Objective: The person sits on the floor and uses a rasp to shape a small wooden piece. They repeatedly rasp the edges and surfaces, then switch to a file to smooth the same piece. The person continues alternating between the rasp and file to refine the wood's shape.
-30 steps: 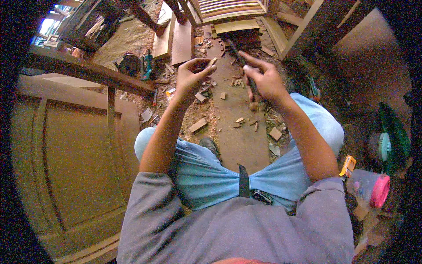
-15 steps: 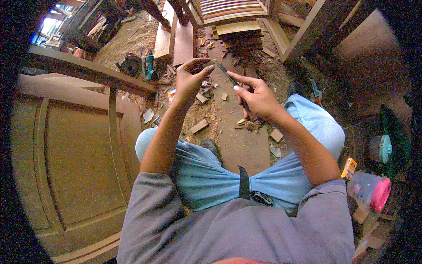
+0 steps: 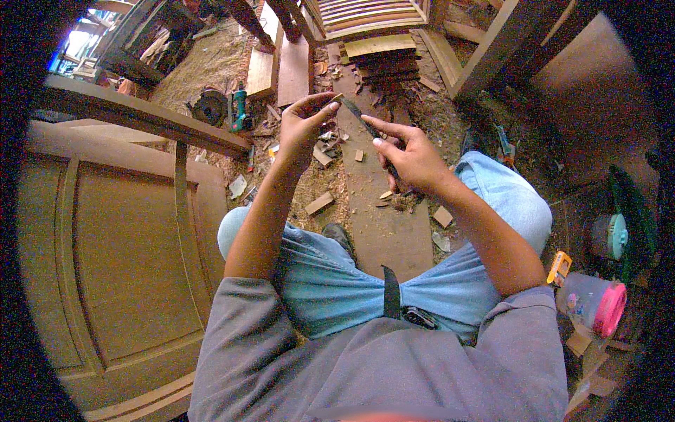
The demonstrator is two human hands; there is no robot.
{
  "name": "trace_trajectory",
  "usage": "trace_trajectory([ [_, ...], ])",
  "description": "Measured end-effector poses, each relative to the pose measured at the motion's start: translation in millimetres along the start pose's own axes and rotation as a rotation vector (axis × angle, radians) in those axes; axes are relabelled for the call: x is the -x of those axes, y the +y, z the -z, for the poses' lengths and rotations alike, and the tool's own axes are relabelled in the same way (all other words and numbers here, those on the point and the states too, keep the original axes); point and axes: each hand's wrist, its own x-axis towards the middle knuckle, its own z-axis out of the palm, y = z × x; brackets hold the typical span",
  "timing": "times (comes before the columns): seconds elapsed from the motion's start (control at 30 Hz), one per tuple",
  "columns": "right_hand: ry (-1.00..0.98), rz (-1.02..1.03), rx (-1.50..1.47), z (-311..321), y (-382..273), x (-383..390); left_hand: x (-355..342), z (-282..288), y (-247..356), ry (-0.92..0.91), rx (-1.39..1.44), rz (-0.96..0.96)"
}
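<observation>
Blade: we see a thin dark blade (image 3: pixel 362 121) held up in front of us, slanting from upper left down to lower right, above the floor between our knees.
Small piece: at the blade's upper end a little pale bit (image 3: pixel 336 99) sits at our left fingertips; we cannot tell what it is.
Left hand: our left hand (image 3: pixel 304 125) is raised with thumb and fingers pinched narrow around the small piece, touching the blade's upper end.
Right hand: our right hand (image 3: pixel 411 156) is closed around the blade's lower part, forefinger stretched along it toward the left hand.
Hands together: the two hands are near each other, joined only by the blade.
Plank: under the hands a flat plank (image 3: pixel 383 225) lies on the floor, dusted with sawdust.
Scraps: small wood offcuts (image 3: pixel 320 203) lie scattered just beside the plank.
Door: a panelled wooden door (image 3: pixel 119 267) lies flat on our left, close to our left knee.
Power tool: a green power tool (image 3: pixel 240 109) stands on the floor beyond the door's far edge.
Jar: a clear jar with a pink lid (image 3: pixel 594 304) lies on its side at our right, well apart from the hands.
Boards: stacked boards (image 3: pixel 383 56) sit ahead of the hands.
</observation>
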Motion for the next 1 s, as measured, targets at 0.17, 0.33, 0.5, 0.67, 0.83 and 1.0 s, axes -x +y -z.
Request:
trace_trajectory([
  [0.17, 0.011, -0.012, 0.008, -1.4, 7.1, -1.6, 1.1, -0.7, -0.2, 0.004, -0.061, -0.036],
  [0.33, 0.231, 0.635, 0.433, -4.6, 16.5, -11.7, 2.5, -3.5, -1.1, 0.047, -0.237, -0.236],
  [0.5, -0.061, -0.191, -0.342, -0.4, 25.3, -11.9, 5.9, -11.3, -3.6, 0.086, -0.385, -0.292],
  [0.67, 0.365, 0.735, 0.583, -13.1, 31.7, -16.5, 3.0, -18.4, -6.7, 0.141, -0.386, -0.331],
  [0.83, 0.057, -0.112, -0.299, -11.7, 27.5, -13.5, 2.2, -18.5, -15.3, 0.144, -0.425, -0.353],
  [1.0, 0.223, 0.285, 0.37, -11.5, 27.1, -10.2, -0.4, -17.0, -22.4, 0.164, -0.39, -0.363],
])
